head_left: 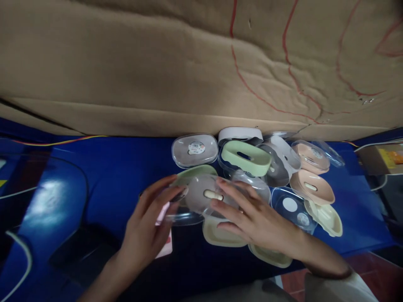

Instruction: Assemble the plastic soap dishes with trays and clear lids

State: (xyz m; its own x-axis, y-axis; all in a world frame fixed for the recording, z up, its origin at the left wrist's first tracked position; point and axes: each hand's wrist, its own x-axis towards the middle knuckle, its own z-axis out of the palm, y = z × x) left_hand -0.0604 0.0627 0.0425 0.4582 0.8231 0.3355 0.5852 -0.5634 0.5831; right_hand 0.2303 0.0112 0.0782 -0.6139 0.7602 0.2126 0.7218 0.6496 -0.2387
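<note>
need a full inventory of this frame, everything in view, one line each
cardboard sheet: one, brown with red lines, across the back
table: one, blue, under everything
grey dish: one, grey under a clear cover, centre, between both hands
green dishes: two, pale green, just behind the grey dish
white dish: one, white, against the cardboard
peach dishes: two, peach, right
cream dishes: three, cream, right and near edge
clear lids: several, transparent, back and right; exact count unclear
pink card: one, pink, under the left hand
left hand: fingers touch the grey dish's left end
right hand: fingers lie over its right end
</note>
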